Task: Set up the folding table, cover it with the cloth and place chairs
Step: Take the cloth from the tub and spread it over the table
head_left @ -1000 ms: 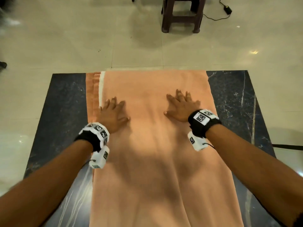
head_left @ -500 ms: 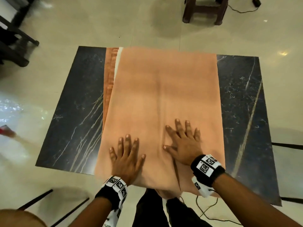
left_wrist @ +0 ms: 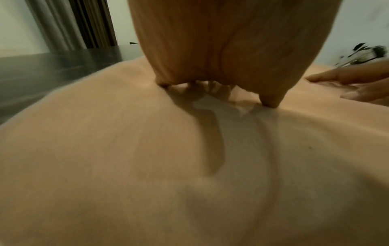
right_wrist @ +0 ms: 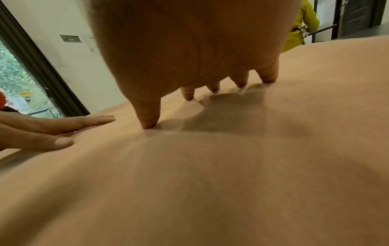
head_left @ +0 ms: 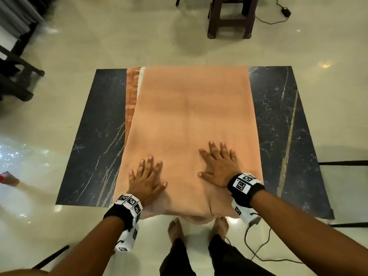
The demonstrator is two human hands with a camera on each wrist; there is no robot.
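Note:
A peach cloth [head_left: 191, 120] lies lengthwise down the middle of the dark marble-patterned folding table [head_left: 95, 136], folded in layers that show at its far left edge; its near end hangs over the table's front edge. My left hand [head_left: 147, 176] presses flat on the cloth near the front left, fingers spread. My right hand [head_left: 218, 164] presses flat on it a little farther in, to the right. In the left wrist view the left fingertips [left_wrist: 271, 101] touch the cloth [left_wrist: 189, 166]. The right wrist view shows the right fingertips [right_wrist: 149, 123] on the cloth [right_wrist: 210, 183].
A dark brown stool [head_left: 231, 18] stands on the tiled floor beyond the table, with a black adapter and cable [head_left: 285, 11] beside it. Dark furniture [head_left: 14, 76] stands at the left. My bare feet [head_left: 175, 230] are at the table's front edge. A cable [head_left: 256, 250] trails on the floor.
Both hands have slid toward me along the cloth, from its middle to the near edge, staying flat. Over the last half second they barely moved.

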